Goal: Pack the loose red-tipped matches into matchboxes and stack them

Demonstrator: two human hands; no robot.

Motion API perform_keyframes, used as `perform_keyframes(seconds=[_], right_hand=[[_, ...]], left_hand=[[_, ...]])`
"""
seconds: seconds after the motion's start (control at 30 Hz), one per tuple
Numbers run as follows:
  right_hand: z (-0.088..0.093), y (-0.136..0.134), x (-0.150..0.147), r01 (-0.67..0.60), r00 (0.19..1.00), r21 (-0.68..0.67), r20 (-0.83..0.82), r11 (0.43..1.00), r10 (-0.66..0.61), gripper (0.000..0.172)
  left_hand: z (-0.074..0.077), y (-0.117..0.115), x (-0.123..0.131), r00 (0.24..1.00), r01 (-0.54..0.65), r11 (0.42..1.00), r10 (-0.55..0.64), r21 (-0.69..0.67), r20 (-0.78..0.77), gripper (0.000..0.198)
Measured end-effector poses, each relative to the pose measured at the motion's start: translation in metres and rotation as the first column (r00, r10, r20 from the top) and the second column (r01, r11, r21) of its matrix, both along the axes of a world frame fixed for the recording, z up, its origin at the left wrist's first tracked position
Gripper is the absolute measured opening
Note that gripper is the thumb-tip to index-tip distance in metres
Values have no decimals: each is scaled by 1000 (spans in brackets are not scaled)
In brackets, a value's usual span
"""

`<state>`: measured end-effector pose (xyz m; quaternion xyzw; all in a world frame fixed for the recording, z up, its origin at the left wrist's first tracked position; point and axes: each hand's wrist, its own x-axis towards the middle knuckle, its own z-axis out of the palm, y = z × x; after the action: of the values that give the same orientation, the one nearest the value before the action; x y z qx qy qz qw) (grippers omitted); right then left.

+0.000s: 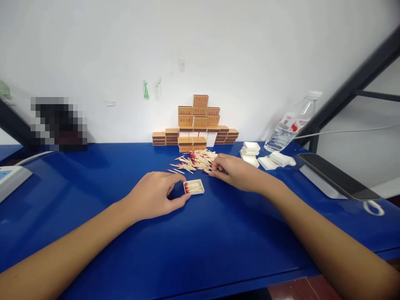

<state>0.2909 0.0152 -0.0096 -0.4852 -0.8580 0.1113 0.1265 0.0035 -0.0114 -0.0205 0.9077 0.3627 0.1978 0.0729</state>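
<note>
A small white matchbox tray [203, 192] lies on the blue table, with red-headed matches [193, 186] side by side in it. My left hand [161, 192] holds the tray's left end between thumb and forefinger. To the right of the loose match pile [200, 159], my right hand [233, 170] is closed in a pinch. A match with its red head pointing left sticks out from those fingertips. The curled fingers partly hide the pile's right edge.
Behind the pile, several matchboxes [185, 121] stand stacked against the wall. White empty trays [251, 146] and a tilted water bottle [289, 125] are at the right, near a phone [337, 175] on a stand. A white device [12, 179] sits at the left edge.
</note>
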Motion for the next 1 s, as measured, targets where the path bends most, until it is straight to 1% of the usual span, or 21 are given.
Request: perform_keyframes(seconds=[0.17,0.27,0.4,0.53,0.6,0.7,0.83,1.0], right_hand=[[3,-2,0,-11,1000,-30,12,999,11,17],[4,-3,1,-19,1000,-59,-8,998,18,19],[9,-8,-1,-36,997,-68,-73,997,31,21],[14,-22,-17,-125,975,-36,-188,992,116,20],[13,-29,-27,-161,966,-49,-213,986,147,18],[7,-35,-37,-170,968,-74,-200,983,153,15],[0,-34,-39,-149,975,-50,-176,988,138,11],[-1,-33,-39,-135,975,-41,-183,990,126,11]], left_hand=[[0,2,-1,1000,0,1000,0,-1,-2,29],[0,3,-1,1000,-1,1000,1,6,0,29],[0,2,1,1000,-16,1000,16,-5,2,29],[0,0,1,1000,-12,1000,12,-27,-10,29],[0,-1,1,1000,-12,1000,12,-26,-9,29],[-1,-1,2,1000,-9,1000,8,-25,-7,29],[-1,0,2,1000,0,999,0,-33,-4,29],[-2,0,3,1000,-1,999,1,-43,-4,29]])
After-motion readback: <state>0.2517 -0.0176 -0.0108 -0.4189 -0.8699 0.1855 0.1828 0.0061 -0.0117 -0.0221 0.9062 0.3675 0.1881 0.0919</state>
